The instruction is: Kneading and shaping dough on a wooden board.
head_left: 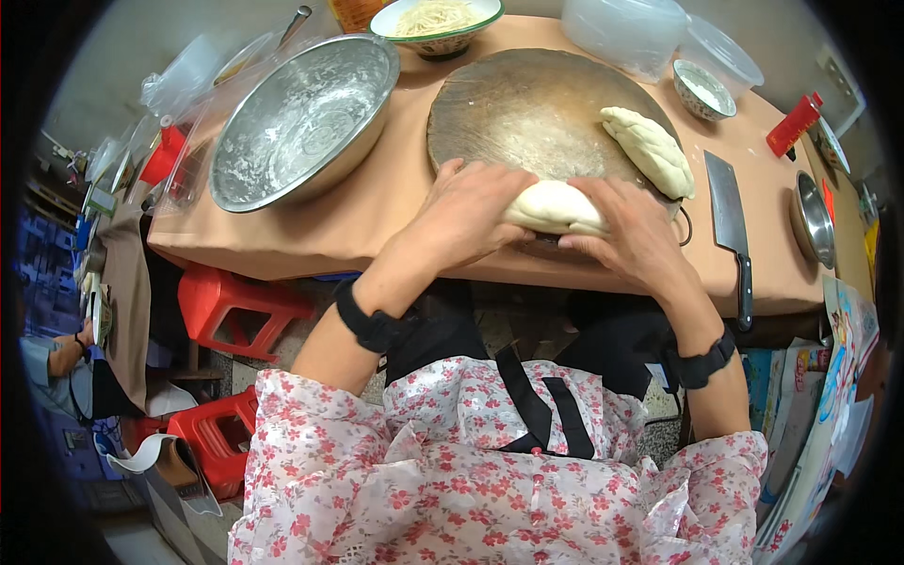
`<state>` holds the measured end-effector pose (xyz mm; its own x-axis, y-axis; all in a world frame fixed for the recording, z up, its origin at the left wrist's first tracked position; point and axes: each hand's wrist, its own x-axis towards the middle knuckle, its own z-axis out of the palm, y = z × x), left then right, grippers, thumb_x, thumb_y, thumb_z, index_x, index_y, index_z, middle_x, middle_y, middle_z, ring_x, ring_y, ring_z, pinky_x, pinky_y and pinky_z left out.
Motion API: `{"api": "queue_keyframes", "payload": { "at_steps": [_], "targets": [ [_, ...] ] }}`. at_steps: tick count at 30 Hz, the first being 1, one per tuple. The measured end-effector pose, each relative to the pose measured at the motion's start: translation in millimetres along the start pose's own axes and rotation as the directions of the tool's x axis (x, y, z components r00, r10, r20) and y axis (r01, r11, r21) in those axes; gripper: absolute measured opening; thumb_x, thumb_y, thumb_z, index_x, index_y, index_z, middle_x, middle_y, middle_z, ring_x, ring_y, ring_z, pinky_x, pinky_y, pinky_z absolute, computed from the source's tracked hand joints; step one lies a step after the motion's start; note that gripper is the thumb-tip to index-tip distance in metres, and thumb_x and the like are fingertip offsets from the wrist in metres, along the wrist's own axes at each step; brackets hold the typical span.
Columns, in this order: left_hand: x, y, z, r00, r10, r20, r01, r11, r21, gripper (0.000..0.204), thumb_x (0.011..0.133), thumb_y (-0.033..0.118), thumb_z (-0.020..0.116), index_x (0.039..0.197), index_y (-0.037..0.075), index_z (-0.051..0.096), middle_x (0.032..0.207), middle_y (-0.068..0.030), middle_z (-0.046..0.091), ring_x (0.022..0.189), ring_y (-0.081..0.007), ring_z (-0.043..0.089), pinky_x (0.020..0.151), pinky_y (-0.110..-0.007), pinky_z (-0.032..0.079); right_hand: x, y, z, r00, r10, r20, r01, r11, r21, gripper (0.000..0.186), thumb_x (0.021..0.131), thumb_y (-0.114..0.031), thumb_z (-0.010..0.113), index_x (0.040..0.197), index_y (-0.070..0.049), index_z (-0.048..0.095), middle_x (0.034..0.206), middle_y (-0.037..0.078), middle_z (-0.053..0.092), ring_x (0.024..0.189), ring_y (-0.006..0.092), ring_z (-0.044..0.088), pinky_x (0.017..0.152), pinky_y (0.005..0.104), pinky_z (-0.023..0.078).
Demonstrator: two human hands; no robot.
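A pale piece of dough (pixel 554 207) lies at the near edge of a round wooden chopping board (pixel 508 104), gripped at both ends. My left hand (pixel 474 209) wraps its left end, with the thumb in front. Around the right end, my right hand (pixel 629 226) has its fingers over the top and its thumb below. Another lumpy, twisted length of dough (pixel 650 151) rests on the right side of the board. Flour whitens the board's middle. My palms hide part of the held dough.
Left of the board stands a large floury metal bowl (pixel 301 122). A cleaver (pixel 727 212) lies at the right, near a small metal bowl (pixel 812 218). Behind are a bowl of shreds (pixel 438 21), a small flour bowl (pixel 703 89) and plastic tubs (pixel 626 33). Red stools (pixel 240 306) stand below left.
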<state>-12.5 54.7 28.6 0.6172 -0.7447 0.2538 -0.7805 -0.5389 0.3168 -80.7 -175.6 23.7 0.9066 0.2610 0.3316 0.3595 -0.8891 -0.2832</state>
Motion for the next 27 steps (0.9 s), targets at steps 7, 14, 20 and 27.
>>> {"api": "queue_keyframes", "payload": {
  "at_steps": [7, 14, 20, 27],
  "targets": [
    [7.9, -7.3, -22.7, 0.984, -0.113, 0.139, 0.131, 0.983, -0.131, 0.051, 0.082, 0.027, 0.073, 0.128, 0.010, 0.059, 0.117, -0.0124, 0.064, 0.109, -0.0322, 0.059, 0.099, -0.043, 0.041, 12.0, 14.3, -6.6, 0.993, 0.118, 0.030, -0.121, 0.946, 0.300, 0.057, 0.079, -0.044, 0.075, 0.122, -0.009, 0.061, 0.108, 0.016, 0.066, 0.098, 0.0350, 0.064, 0.080, 0.0424, 0.051],
    [-12.8, 15.6, 32.6, 0.994, 0.055, -0.094, -0.034, 0.977, 0.210, 0.085, 0.080, 0.039, 0.074, 0.151, 0.013, 0.032, 0.158, -0.0118, 0.025, 0.145, -0.0361, 0.025, 0.108, -0.068, 0.022, -4.9, -0.1, 14.8, 0.984, -0.057, -0.168, 0.031, 0.988, -0.153, 0.057, 0.088, -0.036, 0.067, 0.137, -0.011, 0.052, 0.139, 0.012, 0.051, 0.126, 0.0338, 0.049, 0.098, 0.0479, 0.039],
    [4.4, 7.2, 30.3, 0.998, 0.054, -0.028, -0.045, 0.965, 0.258, 0.102, 0.075, 0.051, 0.075, 0.154, 0.011, 0.024, 0.159, -0.0169, 0.021, 0.146, -0.0402, 0.021, 0.110, -0.067, 0.020, 4.5, 7.1, 32.6, 0.977, -0.043, -0.210, -0.012, 0.967, -0.253, 0.064, 0.090, -0.043, 0.062, 0.143, -0.012, 0.044, 0.145, 0.012, 0.044, 0.137, 0.0338, 0.038, 0.107, 0.0545, 0.028],
    [57.6, -16.2, 7.6, 0.972, -0.116, 0.205, 0.094, 0.989, 0.113, 0.110, 0.074, 0.069, 0.068, 0.155, 0.011, 0.020, 0.157, -0.0204, 0.025, 0.145, -0.0410, 0.023, 0.113, -0.064, 0.020, 56.4, 36.0, 21.2, 0.997, 0.067, -0.048, -0.070, 0.996, -0.061, 0.055, 0.097, -0.045, 0.051, 0.134, -0.004, 0.052, 0.121, 0.017, 0.060, 0.119, 0.0338, 0.052, 0.103, 0.0478, 0.036]
  ]
}}
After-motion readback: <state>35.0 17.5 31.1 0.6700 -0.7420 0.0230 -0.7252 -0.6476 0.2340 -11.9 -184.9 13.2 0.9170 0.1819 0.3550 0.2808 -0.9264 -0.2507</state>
